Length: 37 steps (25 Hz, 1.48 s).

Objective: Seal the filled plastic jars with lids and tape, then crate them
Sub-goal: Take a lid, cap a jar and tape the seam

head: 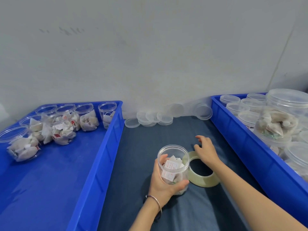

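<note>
My left hand (162, 182) grips a clear plastic jar (173, 164) filled with tea bags; the jar stands upright and lidless on the dark blue cloth. Right behind it lies a wide roll of clear tape (202, 178), flat on the cloth. My right hand (205, 150) hovers open above the far edge of the roll, fingers spread and reaching toward the wall. Several loose clear lids (153, 118) lie against the wall. The blue crate on the left (106, 147) holds several open filled jars (61, 130). The blue crate on the right (246, 144) holds lidded jars (276, 120).
A grey wall closes off the back of the work surface. The dark cloth (166, 214) fills the strip between the two crates. One more lid (202, 111) leans near the right crate's corner.
</note>
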Motion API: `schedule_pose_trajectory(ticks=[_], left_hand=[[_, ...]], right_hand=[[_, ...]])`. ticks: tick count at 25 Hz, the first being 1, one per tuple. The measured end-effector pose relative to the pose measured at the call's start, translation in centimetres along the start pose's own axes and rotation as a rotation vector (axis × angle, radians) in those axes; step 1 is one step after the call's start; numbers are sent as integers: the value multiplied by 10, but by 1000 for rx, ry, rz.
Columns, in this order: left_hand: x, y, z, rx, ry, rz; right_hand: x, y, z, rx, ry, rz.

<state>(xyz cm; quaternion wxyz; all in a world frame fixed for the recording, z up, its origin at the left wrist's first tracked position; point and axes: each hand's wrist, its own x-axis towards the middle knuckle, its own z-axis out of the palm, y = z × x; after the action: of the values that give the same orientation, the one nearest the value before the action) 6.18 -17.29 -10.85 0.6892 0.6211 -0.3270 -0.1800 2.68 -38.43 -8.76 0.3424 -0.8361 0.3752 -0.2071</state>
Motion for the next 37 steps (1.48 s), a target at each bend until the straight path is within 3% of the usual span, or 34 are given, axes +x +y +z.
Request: schedule_pose_trajectory(ticks=[9, 18, 27, 31, 37], left_hand=[[3, -8, 1, -48, 55, -56], [9, -9, 4, -158, -23, -35], [9, -3, 4, -176, -8, -53], [5, -5, 6, -173, 62, -47], [3, -6, 4, -96, 45, -39]], right_hand=[[45, -39, 32, -132, -286, -146], [100, -67, 57, -231, -500, -161], [114, -81, 63, -436, -504, -174], [108, -80, 61, -447, -495, -202], [113, -83, 65, -400, -441, -167]])
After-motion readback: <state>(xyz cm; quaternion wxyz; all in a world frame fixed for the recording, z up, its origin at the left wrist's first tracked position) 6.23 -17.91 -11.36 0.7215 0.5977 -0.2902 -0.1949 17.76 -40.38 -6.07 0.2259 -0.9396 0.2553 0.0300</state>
